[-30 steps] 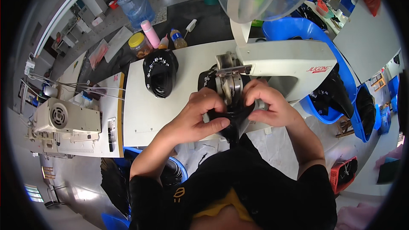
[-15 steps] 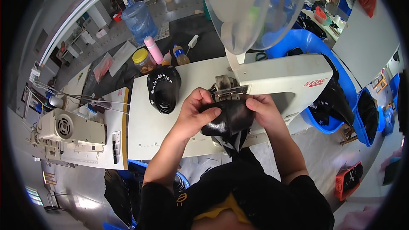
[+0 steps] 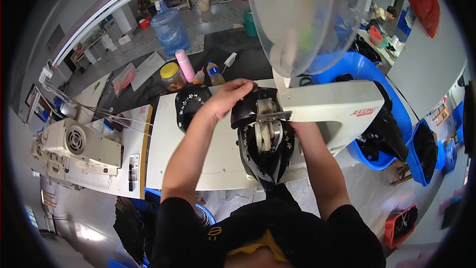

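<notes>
A glossy black shoe upper (image 3: pixel 285 161) with small white flowers is fitted round the working end of a cream sewing machine (image 3: pixel 322 98). Its near end hangs in a point over the table's front edge, while its far part stands up behind the machine's head. My left hand (image 3: pixel 229 98) pinches that far part, thumb on top. Under the machine's arm goes my right hand (image 3: pixel 300 127); only its wrist side shows, and its fingers are hidden. A second flowered black upper (image 3: pixel 191 100) rests on the white table (image 3: pixel 178 161), left of my left hand.
Behind the table stand a yellow-lidded jar (image 3: pixel 172 76), a pink flask (image 3: pixel 185 65) and a drink bottle (image 3: pixel 215 73). Another sewing machine (image 3: pixel 82 141) is at left. A blue tub (image 3: pixel 407 114) with black pieces sits at right. A clear plastic shield (image 3: pixel 302 25) hangs above.
The upper has turned and opened out round the machine's head, showing its flowers. My left hand has moved farther away, and my right hand has slipped behind the machine's arm.
</notes>
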